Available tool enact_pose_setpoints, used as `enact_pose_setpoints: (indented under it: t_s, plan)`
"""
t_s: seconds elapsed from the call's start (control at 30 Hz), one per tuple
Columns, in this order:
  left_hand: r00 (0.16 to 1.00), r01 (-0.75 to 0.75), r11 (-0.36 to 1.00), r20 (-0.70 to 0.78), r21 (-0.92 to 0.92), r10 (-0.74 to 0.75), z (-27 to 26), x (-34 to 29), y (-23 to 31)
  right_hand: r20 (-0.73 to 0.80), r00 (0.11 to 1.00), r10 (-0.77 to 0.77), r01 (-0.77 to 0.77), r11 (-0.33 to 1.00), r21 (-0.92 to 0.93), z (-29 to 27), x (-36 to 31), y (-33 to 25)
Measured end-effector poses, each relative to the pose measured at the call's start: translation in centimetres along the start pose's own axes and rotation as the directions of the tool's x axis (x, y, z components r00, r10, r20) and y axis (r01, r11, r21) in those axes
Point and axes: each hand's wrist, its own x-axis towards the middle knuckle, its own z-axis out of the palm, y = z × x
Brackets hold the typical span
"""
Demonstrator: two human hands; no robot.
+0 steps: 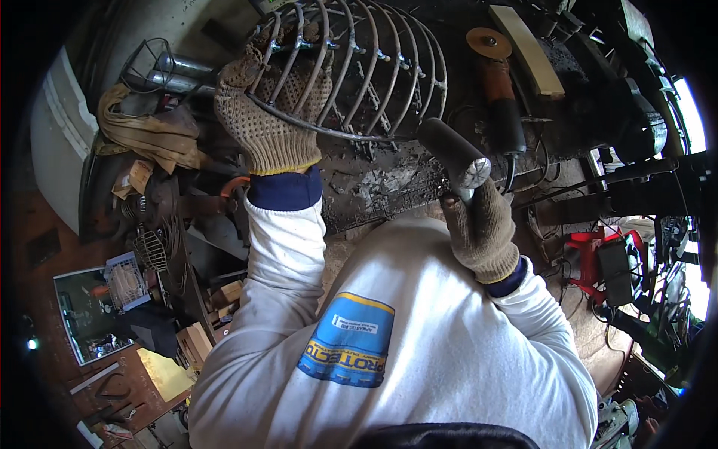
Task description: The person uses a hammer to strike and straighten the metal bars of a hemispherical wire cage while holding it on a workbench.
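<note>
A cage of curved metal rods (pixel 351 67) rests on the dark, cluttered workbench (pixel 374 183), with weld spots where the rods cross. My left hand (pixel 277 123), in a dotted beige work glove, is closed around the cage's left side, fingers partly hidden behind the rods. In my right hand (pixel 486 232), gloved too, is a hammer (pixel 452 153) with a thick cylindrical steel head. Its shiny end face points toward me, and its far end lies close to the cage's near rim; whether they touch I cannot tell. Most of the hammer's handle is hidden by the glove.
An angle grinder (pixel 499 97) with a tan disc lies right of the cage, beside a pale rectangular bar (pixel 527 51). A brown cloth (pixel 146 127) and metal tubes (pixel 179 75) sit to the left. Farther right stands a red frame (pixel 587 262) among cables.
</note>
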Motion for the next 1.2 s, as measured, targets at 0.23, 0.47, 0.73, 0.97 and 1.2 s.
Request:
enact_pose_setpoints:
  t_s: [0.23, 0.47, 0.73, 0.97, 1.2]
  plan:
    - [1.0, 0.027, 1.0, -0.012, 0.012, -0.027, -0.4, -0.2, 0.3, 0.005, 0.999, -0.043, 0.043, 0.998, 0.038, 0.2, -0.2, 0.4]
    - [0.999, 0.032, 0.998, 0.001, 0.053, -0.032, -1.9, 0.3, 0.6, -0.188, 0.975, -0.118, 0.158, 0.963, 0.217, 0.7, -0.8, 3.7]
    - [0.998, 0.063, 0.995, -0.022, -0.076, -0.064, -0.2, -0.9, -1.0, -0.125, 0.966, 0.227, -0.156, 0.894, 0.42, 0.0, 0.1, 4.5]
    - [0.988, 0.093, 0.987, 0.133, -0.131, -0.076, -0.1, -0.7, -1.8, 0.056, 0.93, 0.362, -0.307, 0.686, 0.659, -0.7, 2.6, 4.0]
    - [0.958, 0.247, 0.95, 0.197, -0.19, -0.21, -0.6, -0.8, -2.8, 0.064, 0.926, 0.371, -0.296, 0.61, 0.735, -0.4, 3.8, 2.0]
